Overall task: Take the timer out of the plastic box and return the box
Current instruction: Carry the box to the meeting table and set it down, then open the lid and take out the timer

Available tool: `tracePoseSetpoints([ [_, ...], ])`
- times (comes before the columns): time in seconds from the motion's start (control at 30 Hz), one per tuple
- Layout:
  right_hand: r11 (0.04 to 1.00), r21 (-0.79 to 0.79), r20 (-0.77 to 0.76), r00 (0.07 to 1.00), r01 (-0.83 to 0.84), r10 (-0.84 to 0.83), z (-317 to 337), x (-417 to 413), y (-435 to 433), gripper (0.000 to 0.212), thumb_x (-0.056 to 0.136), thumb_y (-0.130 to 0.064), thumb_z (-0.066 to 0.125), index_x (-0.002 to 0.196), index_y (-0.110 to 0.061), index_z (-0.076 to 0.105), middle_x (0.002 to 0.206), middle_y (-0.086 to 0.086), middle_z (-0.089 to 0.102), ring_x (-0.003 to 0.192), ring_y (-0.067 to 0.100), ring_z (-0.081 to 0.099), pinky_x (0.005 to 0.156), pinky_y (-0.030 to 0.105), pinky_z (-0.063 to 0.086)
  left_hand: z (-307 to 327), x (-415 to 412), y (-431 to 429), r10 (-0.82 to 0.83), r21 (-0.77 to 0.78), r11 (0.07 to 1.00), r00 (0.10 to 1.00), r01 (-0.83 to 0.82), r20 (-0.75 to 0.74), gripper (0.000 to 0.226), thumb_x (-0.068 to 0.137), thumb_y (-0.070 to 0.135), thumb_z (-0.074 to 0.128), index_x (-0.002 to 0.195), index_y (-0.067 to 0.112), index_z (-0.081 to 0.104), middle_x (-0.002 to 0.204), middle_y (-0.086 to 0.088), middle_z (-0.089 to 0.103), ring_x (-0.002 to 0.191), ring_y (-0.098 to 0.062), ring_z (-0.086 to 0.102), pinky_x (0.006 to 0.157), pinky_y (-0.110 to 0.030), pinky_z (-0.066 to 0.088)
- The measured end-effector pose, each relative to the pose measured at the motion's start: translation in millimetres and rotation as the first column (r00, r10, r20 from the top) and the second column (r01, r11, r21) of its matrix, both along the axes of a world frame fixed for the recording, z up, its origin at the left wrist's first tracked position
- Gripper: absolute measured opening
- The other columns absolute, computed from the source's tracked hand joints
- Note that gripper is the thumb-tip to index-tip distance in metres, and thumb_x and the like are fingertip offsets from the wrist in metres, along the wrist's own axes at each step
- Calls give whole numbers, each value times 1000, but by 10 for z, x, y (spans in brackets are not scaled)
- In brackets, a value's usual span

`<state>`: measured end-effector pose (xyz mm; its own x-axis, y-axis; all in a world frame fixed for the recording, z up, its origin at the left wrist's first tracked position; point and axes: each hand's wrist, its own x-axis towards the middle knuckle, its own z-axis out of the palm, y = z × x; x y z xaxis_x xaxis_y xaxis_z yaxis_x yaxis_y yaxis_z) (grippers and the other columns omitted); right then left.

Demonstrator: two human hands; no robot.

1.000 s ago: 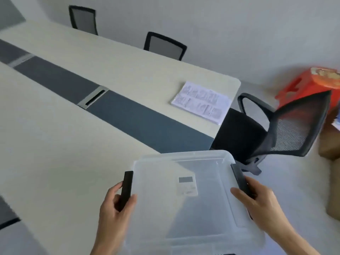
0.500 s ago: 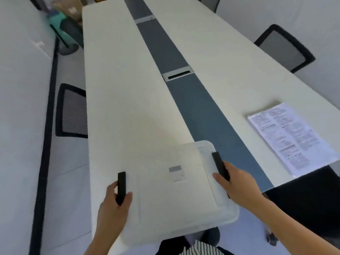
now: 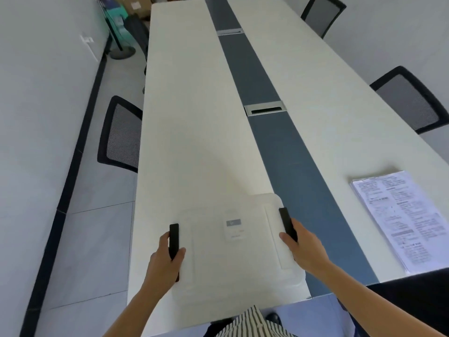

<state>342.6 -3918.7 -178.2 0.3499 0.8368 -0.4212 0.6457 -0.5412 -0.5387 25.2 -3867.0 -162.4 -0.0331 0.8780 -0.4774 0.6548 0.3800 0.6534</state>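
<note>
A clear plastic box (image 3: pixel 213 261) with its lid on and two black side latches is at the near end of the long white table (image 3: pixel 194 132); whether it rests on the table I cannot tell. A small white timer (image 3: pixel 233 228) with a grey display shows through the lid. My left hand (image 3: pixel 164 260) grips the left latch side of the box. My right hand (image 3: pixel 303 246) grips the right latch side.
A stack of printed sheets (image 3: pixel 403 220) lies on the table's right half, beyond the blue-grey centre strip (image 3: pixel 274 147) with its metal cable slot (image 3: pixel 264 110). Black mesh chairs stand at the left (image 3: pixel 121 135) and the right (image 3: pixel 410 100). A wall runs close on the left.
The view has swung left from the table's corner and chair to look down the table's length. Both hands have kept their hold, and the box now sits over the near end of the white tabletop.
</note>
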Motion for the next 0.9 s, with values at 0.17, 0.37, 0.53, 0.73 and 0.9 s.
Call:
tracePoseSetpoints([
  [0.17,999,13,-118,993,31,-30,-12,28,20,23,94,-34,51,110,-17,52,89,14,65,77,33,63,69,45,55,-20,-77,107,-22,-71,997,995,29,93,57,93,24,51,144,21,25,95,-4,58,81,-22,57,60,-28,45],
  [0.37,991,-59,-393,910,119,-132,9,159,3,26,96,-27,50,107,-3,54,86,19,56,74,22,54,65,36,51,-5,-177,156,1,-135,991,986,22,165,55,92,23,53,141,24,29,105,-15,62,88,-29,59,70,-33,50],
  [0.53,984,-86,-470,865,155,-177,-19,257,-44,32,94,-31,55,118,-9,58,94,7,66,84,22,63,90,51,52,-14,-335,157,157,-241,967,933,-80,324,58,86,20,65,138,20,40,105,-10,70,100,-29,65,88,-40,51],
  [0.73,998,38,127,991,41,-46,2,183,-172,66,87,-56,53,146,-31,35,138,-5,51,128,19,47,86,39,49,-23,-327,75,63,122,991,996,-56,-60,64,74,35,75,131,18,49,131,-2,49,122,-23,48,95,-35,42],
  [0.9,998,-67,178,984,18,-5,83,-115,-324,51,90,-54,49,132,-25,56,148,-3,44,139,18,33,98,41,45,-69,-175,-1,-35,156,985,978,69,-207,22,87,32,60,96,12,65,130,-6,53,118,-21,48,83,-26,35],
])
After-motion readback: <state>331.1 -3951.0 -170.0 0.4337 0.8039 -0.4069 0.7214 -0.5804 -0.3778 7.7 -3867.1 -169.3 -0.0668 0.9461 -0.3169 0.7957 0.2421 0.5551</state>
